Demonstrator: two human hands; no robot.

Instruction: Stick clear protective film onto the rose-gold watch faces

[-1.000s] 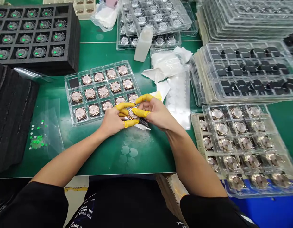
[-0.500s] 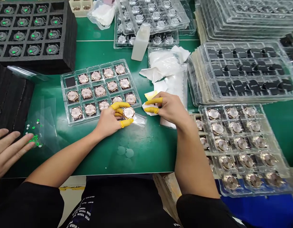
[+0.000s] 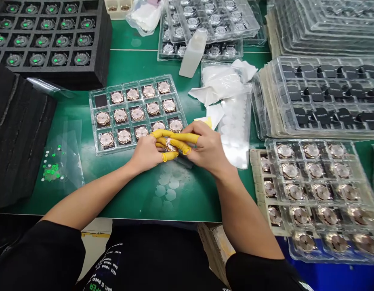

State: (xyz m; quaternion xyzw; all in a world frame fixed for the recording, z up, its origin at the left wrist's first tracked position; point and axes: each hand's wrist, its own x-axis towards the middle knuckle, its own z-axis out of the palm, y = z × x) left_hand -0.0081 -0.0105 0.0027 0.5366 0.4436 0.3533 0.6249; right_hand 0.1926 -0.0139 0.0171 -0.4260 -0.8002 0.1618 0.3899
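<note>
My left hand (image 3: 147,151), in yellow finger cots, grips a small rose-gold watch case (image 3: 170,144) by its edge. From the other side my right hand (image 3: 205,147) closes over the same watch case, its covered thumb and forefinger pressed to it. Fingers hide most of its face. Whether a wipe is also between the right fingers cannot be seen. Just behind the hands lies a clear tray (image 3: 102,153) of similar rose-gold watch cases, with one pocket at its far left corner showing only a dark pad. A clear strip (image 3: 183,162) shows below the fingers.
Black foam trays (image 3: 99,76) with green-dotted watch parts stand left, near green and white dots (image 3: 52,171). Pale round discs or marks (image 3: 170,195) lie on the green table. A white bottle (image 3: 193,54), wipes (image 3: 217,83) and stacked clear trays (image 3: 320,131) are around.
My right hand has moved left from the white wipes onto the watch case. Another person's hand at the left has gone from view. The camera view has shifted left.
</note>
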